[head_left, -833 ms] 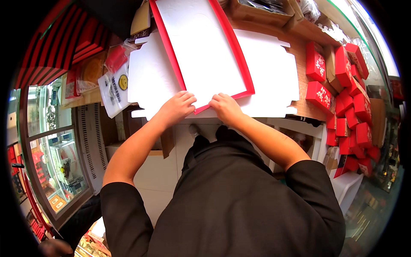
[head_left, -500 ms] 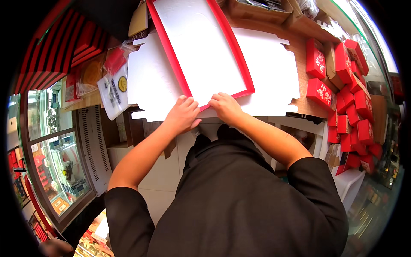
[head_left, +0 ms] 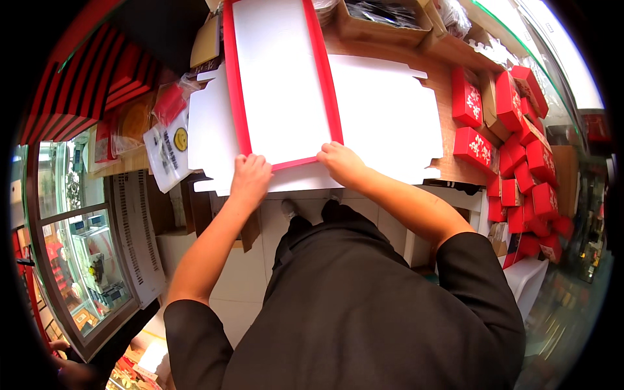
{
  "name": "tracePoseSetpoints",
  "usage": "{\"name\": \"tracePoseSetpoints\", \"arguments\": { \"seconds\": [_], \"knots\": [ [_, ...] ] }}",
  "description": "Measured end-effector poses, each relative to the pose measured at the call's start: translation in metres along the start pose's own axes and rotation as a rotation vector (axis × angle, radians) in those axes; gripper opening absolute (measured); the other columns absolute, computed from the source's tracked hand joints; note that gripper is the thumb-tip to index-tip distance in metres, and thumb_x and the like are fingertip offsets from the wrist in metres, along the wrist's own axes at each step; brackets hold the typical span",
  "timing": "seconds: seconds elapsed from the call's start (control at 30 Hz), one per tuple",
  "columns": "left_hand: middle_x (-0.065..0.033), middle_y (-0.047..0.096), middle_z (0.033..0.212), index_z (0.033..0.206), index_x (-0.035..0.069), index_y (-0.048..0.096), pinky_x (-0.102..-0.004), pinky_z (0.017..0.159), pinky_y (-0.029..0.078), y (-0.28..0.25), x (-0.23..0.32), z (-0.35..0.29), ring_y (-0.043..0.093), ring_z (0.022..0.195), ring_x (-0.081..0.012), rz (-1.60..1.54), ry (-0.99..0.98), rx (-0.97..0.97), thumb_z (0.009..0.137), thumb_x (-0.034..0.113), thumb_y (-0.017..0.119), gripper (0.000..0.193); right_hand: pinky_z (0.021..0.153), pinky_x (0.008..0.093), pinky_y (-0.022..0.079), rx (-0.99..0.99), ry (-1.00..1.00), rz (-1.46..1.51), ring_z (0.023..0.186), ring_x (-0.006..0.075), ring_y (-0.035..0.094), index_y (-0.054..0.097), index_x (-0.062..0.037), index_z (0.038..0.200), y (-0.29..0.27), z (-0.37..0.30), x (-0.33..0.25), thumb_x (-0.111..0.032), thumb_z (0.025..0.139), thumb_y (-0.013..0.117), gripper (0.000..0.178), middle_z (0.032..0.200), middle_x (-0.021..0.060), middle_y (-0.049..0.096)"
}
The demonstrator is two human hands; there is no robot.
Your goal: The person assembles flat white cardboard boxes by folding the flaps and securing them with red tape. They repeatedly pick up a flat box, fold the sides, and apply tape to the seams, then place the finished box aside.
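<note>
A flat white cardboard box blank with a red border [head_left: 279, 78] lies on a wider white unfolded sheet [head_left: 383, 110] on a wooden counter [head_left: 448, 62]. My left hand [head_left: 251, 177] grips the blank's near left corner. My right hand [head_left: 340, 161] holds its near right corner, fingers curled over the red edge. Both forearms reach in from below, bare to the black sleeves.
Several small red boxes [head_left: 513, 130] are piled along the counter's right side. At the left lie red striped flat packs [head_left: 84, 91], a clear bag with a yellow round sticker [head_left: 170, 146] and a glass display case [head_left: 71, 260]. A brown carton [head_left: 383, 16] stands at the back.
The two hands have moved apart along the blank's near edge, the left one out to the left corner. The blank has shifted a little away from me.
</note>
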State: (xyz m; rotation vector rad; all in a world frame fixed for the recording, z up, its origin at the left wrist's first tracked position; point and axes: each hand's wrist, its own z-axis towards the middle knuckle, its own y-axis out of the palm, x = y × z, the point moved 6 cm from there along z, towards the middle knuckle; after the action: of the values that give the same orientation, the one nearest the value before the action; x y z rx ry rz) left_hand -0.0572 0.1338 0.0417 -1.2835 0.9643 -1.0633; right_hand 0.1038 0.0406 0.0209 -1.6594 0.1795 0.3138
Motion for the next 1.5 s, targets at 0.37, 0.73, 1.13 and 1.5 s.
{"name": "tracePoseSetpoints", "arguments": {
  "seconds": [0.37,0.73,1.13,1.5],
  "knots": [
    [-0.0111,0.053,0.083,0.083,0.005,0.055,-0.0399,0.071,0.045,0.026,0.006,0.008,0.054,0.081,-0.0302,-0.323,-0.183,0.190,0.070,0.000,0.055,0.014,0.085,0.0319,0.043,0.016,-0.207,-0.178,0.088,0.0227,0.057,0.060,-0.0079,0.080,-0.009,0.013,-0.033,-0.009,0.072,0.062,0.008,0.082,0.0071,0.061],
    [-0.0086,0.056,0.085,0.085,0.005,0.057,-0.0380,0.071,0.046,0.024,0.029,0.021,0.055,0.082,-0.0280,-0.436,-0.199,0.321,0.068,-0.003,0.055,0.018,0.115,0.0462,0.024,-0.203,-0.481,-0.217,0.121,0.0259,0.046,0.062,-0.0113,0.112,-0.047,0.039,-0.008,-0.029,0.069,0.080,0.050,0.115,0.0076,0.056],
    [-0.0082,0.057,0.085,0.084,0.005,0.058,-0.0383,0.071,0.046,0.025,0.028,0.020,0.055,0.080,-0.0284,-0.449,-0.235,0.312,0.070,-0.002,0.054,0.016,0.116,0.0482,0.022,-0.135,-0.617,-0.262,0.123,0.0265,0.042,0.066,-0.0170,0.095,-0.052,0.027,-0.001,-0.034,0.068,0.080,0.034,0.112,0.0065,0.055],
    [-0.0109,0.057,0.083,0.085,0.005,0.059,-0.0412,0.071,0.046,0.022,0.027,0.018,0.056,0.081,-0.0310,-0.480,-0.218,0.278,0.074,0.001,0.059,0.012,0.097,0.0409,0.033,-0.042,-0.271,-0.353,0.100,0.0215,0.050,0.066,-0.0059,0.085,-0.006,0.029,-0.035,-0.035,0.074,0.067,0.032,0.090,0.0061,0.059]
  ]
}}
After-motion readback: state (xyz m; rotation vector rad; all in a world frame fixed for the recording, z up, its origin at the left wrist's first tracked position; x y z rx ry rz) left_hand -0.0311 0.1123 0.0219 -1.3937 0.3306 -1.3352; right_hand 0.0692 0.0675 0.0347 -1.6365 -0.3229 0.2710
